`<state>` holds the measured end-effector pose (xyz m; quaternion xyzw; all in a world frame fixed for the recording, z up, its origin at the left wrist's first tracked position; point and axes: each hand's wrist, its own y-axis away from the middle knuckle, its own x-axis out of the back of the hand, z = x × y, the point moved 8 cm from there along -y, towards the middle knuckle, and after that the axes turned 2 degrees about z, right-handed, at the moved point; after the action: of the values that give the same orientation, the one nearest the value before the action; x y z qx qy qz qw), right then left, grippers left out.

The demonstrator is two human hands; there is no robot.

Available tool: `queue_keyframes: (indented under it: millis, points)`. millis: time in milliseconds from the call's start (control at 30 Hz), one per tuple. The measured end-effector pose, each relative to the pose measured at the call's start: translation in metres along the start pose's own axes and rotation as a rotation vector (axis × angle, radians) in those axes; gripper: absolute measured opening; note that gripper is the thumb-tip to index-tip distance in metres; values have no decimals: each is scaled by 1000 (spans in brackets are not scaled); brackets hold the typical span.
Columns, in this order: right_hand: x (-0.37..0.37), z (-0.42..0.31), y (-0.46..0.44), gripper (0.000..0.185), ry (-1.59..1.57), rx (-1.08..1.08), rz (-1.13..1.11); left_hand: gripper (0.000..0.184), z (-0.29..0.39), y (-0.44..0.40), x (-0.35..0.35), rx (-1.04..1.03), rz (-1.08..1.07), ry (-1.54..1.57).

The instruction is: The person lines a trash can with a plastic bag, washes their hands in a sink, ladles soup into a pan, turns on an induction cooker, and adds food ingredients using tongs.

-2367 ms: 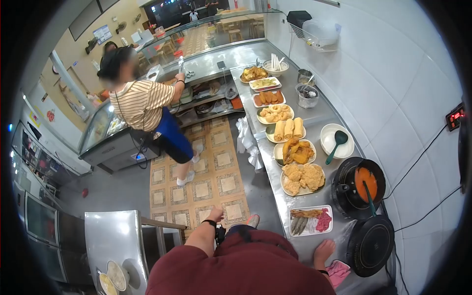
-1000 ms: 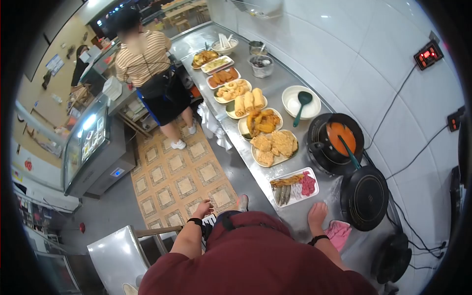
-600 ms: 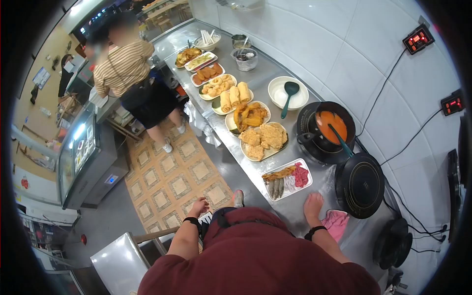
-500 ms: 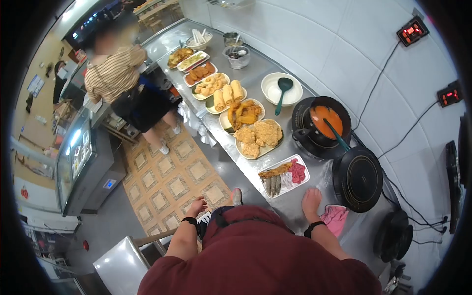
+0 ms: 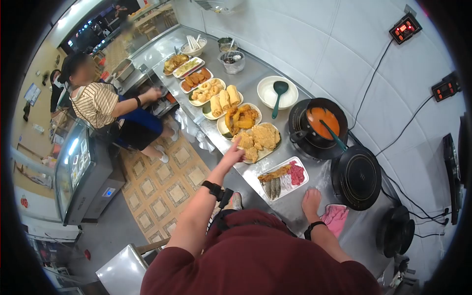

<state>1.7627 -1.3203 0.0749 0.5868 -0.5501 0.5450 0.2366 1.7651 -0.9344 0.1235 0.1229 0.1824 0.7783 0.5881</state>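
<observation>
My left hand (image 5: 232, 157) reaches over the near edge of the steel counter, its index finger stretched toward a plate of breaded fried cutlets (image 5: 266, 136). It holds nothing. My right hand (image 5: 310, 201) rests on the counter, fingers down on the metal and nothing visible in it. Left of that hand is a white tray (image 5: 281, 196) with shrimp, a browned strip, white slices and red meat. A pink cloth (image 5: 335, 219) lies by my right wrist. Past the cutlets sits a plate of orange-brown fried pieces (image 5: 243, 117).
Rolls (image 5: 224, 101) and more plated food line the counter's left edge. A white bowl with a green ladle (image 5: 279, 96), a pot of orange sauce (image 5: 327, 120) and a black pan (image 5: 356, 176) stand along the wall. A person in a striped shirt (image 5: 93, 104) works at left.
My left hand has risen from beside my body and moved forward to the cutlets, index finger out. My right hand stays put. The other person has turned, an arm now stretched toward the counter.
</observation>
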Motion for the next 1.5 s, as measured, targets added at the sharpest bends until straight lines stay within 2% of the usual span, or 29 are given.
queue_keyframes:
  millis: [100, 167, 267, 367, 433, 500, 567, 667, 700, 767, 833, 900, 1000, 1133, 1233, 1267, 1300, 1333, 1400, 1500]
  points:
    - [-2, 2, 0, 10, -9, -12, 0, 67, 18, 7, -35, 49, -140, -153]
    - [1, 0, -1, 10, -14, -14, 6, 59, 23, 17, -55, 43, -330, -175]
    - [3, -2, -1, 10, -30, -3, 16, 51, 15, 30, -64, 117, -477, -131]
    - [3, -2, -1, 10, -37, -7, 9, 47, 14, 38, -52, 138, -428, -83]
    - [3, -1, -2, 10, -30, -11, -2, 45, 4, 43, -31, 172, -311, 15]
    - [1, 1, -1, 10, -11, -12, -4, 42, -37, 36, 4, 190, -180, 109]
    - [0, 2, 0, 10, -14, -11, 0, 32, -94, 36, 51, 180, 36, 167]
    - [1, 1, 0, 10, -44, -12, 5, 9, -222, 59, 121, 332, 460, 697]
    - [1, 1, 0, 10, -44, -16, 4, 9, -327, 52, 169, 299, 567, 753]
    - [0, 1, 2, 10, -39, -15, 3, 11, -334, 132, 180, 541, 882, 637]
    - [0, 1, 0, 10, -31, -4, 5, 11, -352, 160, 181, 630, 1026, 709]
    - [0, 1, -1, 10, -22, -7, 3, 14, -355, 162, 176, 683, 955, 775]
    - [2, -1, 2, 10, -24, -9, -20, 21, -323, 155, 158, 553, 800, 892]
    - [2, -2, 0, 11, -28, 22, 22, 19, -318, 129, 153, 541, 733, 937]
    - [5, -4, 1, 12, -52, 19, 39, 17, -303, 112, 147, 469, 620, 826]
    - [3, -2, 3, 13, -21, 19, 12, 17, -302, 109, 144, 485, 641, 862]
    - [1, -2, 3, 14, 2, 32, -14, 15, -345, 83, 157, 396, 620, 812]
    - [-3, 0, 3, 15, -15, 42, -37, 14, -331, 84, 153, 357, 586, 721]
    - [-14, 5, 8, 16, -37, 67, -30, 18, -351, 88, 158, 409, 533, 848]
    - [-3, 1, 7, 16, -51, 35, 67, 14, -285, 127, 140, 463, 677, 672]
